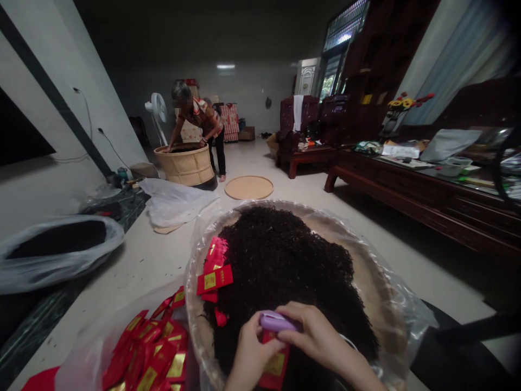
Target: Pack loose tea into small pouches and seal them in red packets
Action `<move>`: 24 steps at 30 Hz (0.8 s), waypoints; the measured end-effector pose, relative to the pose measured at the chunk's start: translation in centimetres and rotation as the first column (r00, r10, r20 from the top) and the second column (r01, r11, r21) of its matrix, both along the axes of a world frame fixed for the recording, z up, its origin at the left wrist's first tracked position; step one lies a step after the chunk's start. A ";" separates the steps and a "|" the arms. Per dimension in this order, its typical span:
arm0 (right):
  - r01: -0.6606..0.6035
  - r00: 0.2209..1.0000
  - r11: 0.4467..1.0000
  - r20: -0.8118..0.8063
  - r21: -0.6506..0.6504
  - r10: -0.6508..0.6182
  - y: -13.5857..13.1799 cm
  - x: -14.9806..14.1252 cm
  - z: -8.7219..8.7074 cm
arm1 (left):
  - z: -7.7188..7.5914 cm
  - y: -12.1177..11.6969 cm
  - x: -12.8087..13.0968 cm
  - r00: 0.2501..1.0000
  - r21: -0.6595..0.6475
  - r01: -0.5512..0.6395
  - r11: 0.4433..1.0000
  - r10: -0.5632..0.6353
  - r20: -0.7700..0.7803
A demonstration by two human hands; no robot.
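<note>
Near the bottom, my right hand (311, 331) is closed around a small purple device (279, 321) that looks like a hand-held bag sealer. It lies across the top edge of a red packet (274, 365) with a gold label. Thumb and fingers of my left hand (254, 347) pinch the packet's upper edge and touch the device's left end. Both hands are over a heap of dark dried leaves, looking like tea (285, 255), in a round, shallow basket (380, 271) lined with clear plastic. Several red packets (214, 278) rest on the leaves at the basket's left side.
A plastic bag of red packets (152, 353) stands at lower left. Behind it lies an open bag of dark material (61, 239). Farther back, a person (201, 119) bends over a tall woven basket (185, 165). A flat round tray (249, 187) lies on the floor; a wooden table (407, 190) stands right.
</note>
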State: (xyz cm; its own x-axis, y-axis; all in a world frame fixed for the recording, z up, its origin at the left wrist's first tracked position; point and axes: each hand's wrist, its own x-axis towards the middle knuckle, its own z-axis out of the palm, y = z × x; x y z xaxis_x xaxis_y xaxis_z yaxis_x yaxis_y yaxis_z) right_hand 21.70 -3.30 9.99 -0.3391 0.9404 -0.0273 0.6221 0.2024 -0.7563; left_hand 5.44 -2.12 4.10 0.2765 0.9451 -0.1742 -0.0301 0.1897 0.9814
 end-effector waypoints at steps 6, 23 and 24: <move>0.047 0.995 0.999 -0.083 0.001 -0.046 0.2 0.7 -0.7 | -0.7 -0.2 -0.1 0.999 -0.049 0.007 0.999 -0.005 0.049; 0.518 0.802 0.820 -0.473 0.244 -0.366 3.4 1.6 -0.3 | -3.2 0.4 -0.6 0.953 -0.098 -0.274 0.957 0.284 0.106; 0.500 0.758 0.849 -0.561 0.170 -0.333 3.3 0.9 0.0 | -3.1 0.3 -0.6 0.954 -0.092 -0.276 0.957 0.284 0.096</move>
State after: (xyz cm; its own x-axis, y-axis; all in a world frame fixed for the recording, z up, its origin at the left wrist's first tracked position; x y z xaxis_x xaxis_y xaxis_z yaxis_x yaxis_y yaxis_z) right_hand 22.61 0.03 10.03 0.2014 0.9229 0.3282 0.2545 0.2742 -0.9274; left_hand 4.81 -1.85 1.03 0.0237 0.9722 -0.2330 -0.1966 0.2331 0.9524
